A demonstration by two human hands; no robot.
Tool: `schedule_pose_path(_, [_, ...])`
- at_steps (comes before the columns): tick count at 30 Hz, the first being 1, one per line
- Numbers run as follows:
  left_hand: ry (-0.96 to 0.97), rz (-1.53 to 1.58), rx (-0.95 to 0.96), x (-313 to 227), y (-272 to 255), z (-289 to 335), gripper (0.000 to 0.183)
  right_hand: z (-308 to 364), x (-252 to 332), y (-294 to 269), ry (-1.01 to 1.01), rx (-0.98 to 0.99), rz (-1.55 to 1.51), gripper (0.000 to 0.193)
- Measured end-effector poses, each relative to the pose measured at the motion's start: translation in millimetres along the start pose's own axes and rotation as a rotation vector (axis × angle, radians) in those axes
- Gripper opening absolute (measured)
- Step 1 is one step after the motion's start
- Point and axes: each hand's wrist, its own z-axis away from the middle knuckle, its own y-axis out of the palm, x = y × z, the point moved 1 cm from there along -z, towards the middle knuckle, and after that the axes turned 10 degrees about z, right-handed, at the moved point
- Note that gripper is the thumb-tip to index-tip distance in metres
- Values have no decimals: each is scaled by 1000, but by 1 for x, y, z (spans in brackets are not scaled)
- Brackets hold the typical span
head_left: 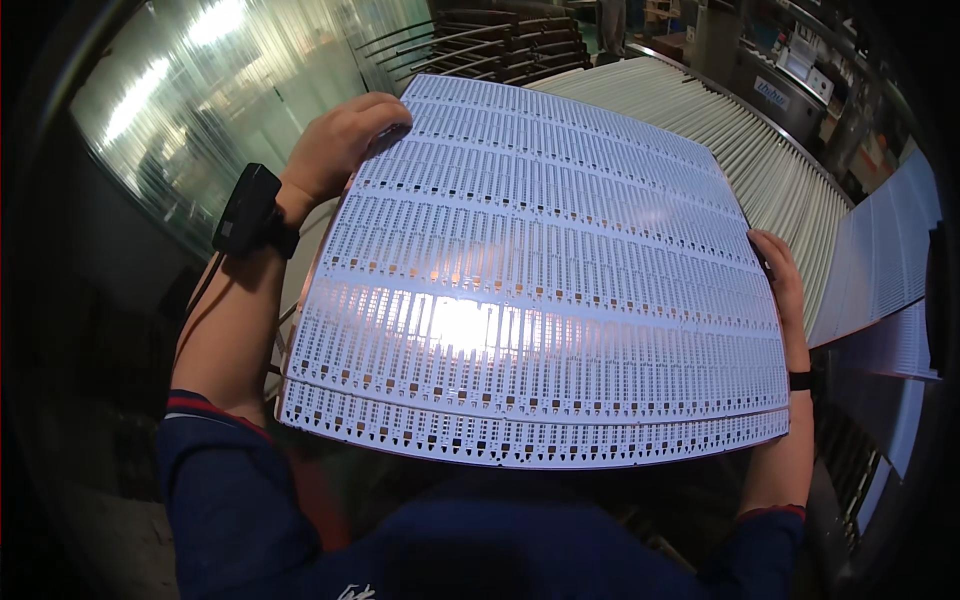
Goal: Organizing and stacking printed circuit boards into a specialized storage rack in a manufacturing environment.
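A large white circuit board panel [560, 320] is held up in front of me, tilted, with rows of narrow slots and small copper-coloured pads across its face. A bright glare lies on its near half. Along the near edge a second, similar strip [520, 440] shows just below a step, perhaps another panel underneath. My left hand [350, 140] is closed on the far part of the left edge, thumb side hidden. On the right edge, my right hand [780, 270] grips with its fingertips over the side; the rest is behind the panel.
Beyond the panel runs a conveyor of pale rollers [680, 110]. More white panels [880, 250] stand at the right. Dark curved racks [510, 45] are at the back, a machine [785, 95] at the far right, and a translucent ribbed curtain [230, 110] at the left.
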Motion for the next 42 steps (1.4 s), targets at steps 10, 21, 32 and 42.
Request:
schedule_pose_path(10, [18,0,9,3,6,-3,17,-1,-4,3,54,26,-124,42])
schedule_pose_path(21, [-8,29,70,12,-6,3,21,-3,26,3,-101,-43,-12,34])
schedule_pose_path(32, [-424,757,-360,14,-61,46,24,-64,-6,-10,-23,-251,-583,36])
schedule_pose_path(42, [-474,502,-1030,87,-122,179,47,-204,244,41,-195,-491,-797,47])
